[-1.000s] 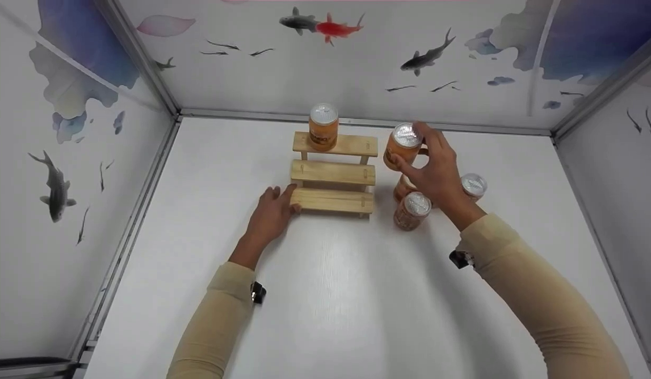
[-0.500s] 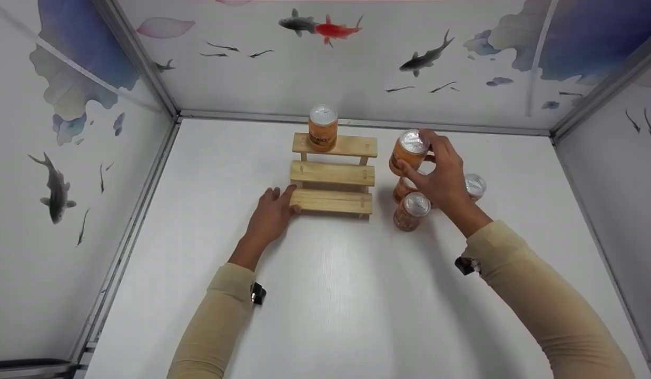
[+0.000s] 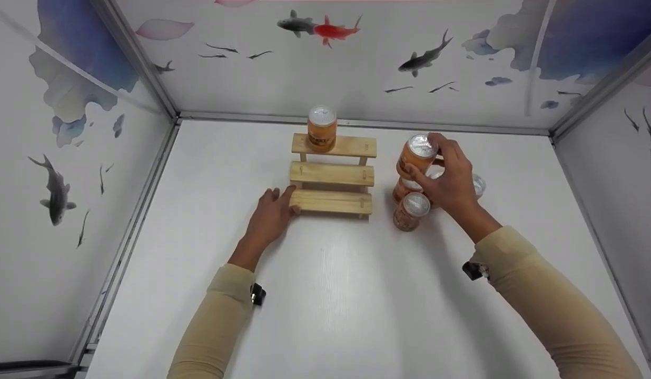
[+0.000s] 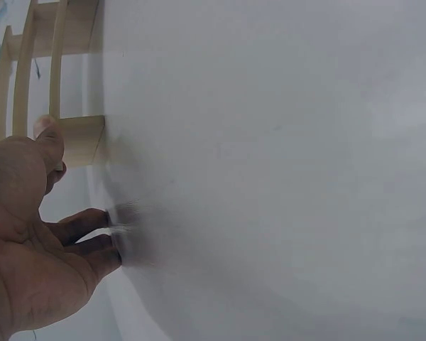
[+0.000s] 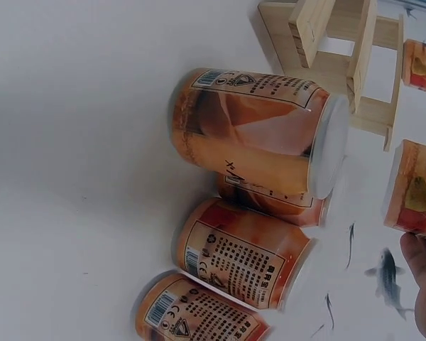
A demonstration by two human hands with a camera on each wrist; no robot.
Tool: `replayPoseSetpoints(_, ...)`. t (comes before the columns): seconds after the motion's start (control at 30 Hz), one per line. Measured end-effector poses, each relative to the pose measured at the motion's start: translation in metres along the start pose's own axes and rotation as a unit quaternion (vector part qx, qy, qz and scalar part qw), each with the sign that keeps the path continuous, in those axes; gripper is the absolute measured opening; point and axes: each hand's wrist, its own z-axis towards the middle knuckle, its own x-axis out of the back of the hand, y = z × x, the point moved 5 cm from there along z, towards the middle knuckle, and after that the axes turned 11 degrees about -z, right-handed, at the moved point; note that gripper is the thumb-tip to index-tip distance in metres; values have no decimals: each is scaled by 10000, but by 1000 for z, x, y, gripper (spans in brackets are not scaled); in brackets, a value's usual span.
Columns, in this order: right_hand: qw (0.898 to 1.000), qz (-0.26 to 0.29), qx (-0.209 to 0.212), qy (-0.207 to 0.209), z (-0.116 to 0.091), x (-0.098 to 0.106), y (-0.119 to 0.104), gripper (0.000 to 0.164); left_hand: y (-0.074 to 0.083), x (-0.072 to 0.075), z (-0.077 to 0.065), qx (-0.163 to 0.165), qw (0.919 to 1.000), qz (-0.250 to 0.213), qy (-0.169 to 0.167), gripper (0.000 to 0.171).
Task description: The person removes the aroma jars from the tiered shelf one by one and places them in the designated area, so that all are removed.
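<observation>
My left hand point(image 3: 270, 216) grips the left end of the bottom step of a small three-step wooden rack point(image 3: 333, 201). In the left wrist view its thumb lies on that plank while other fingertips touch the table. My right hand point(image 3: 454, 176) holds an orange can point(image 3: 411, 158) with a silvery lid, upright and raised to the right of the rack. Below it, several similar cans stand on the table, the front can point(image 3: 408, 215) nearest me and others partly hidden by the hand and raised can. One more can point(image 3: 322, 131) stands on the left of the top step.
The white table point(image 3: 325, 295) meets a back wall point(image 3: 352, 63) printed with fish, just behind the rack. Side walls rise at left and right. In the right wrist view, the standing cans point(image 5: 245, 256) are bunched close together near the rack's right side.
My right hand has carried the can rightward and slightly toward me, from near the top step to over the standing cans. My left hand keeps its place on the rack.
</observation>
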Motion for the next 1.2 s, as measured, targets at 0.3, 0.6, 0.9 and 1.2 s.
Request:
replayPoseSetpoints(0.3, 10000, 12, -5, 73, -7, 6, 6, 74, 2, 1, -1, -81, 9999, 10, 83, 63)
replayPoseSetpoints(0.6, 9999, 79, -72, 131, -13, 11, 13, 76, 4, 2, -2, -150, 9998, 37, 125, 60)
replayPoseSetpoints(0.9, 9998, 70, -92, 152, -22, 15, 18, 75, 4, 2, -1, -52, 10000, 59, 61, 62)
replayPoseSetpoints(1.2, 9996, -124, -156, 216, -31, 21, 23, 75, 2, 0, 0, 33, 10000, 72, -17, 63)
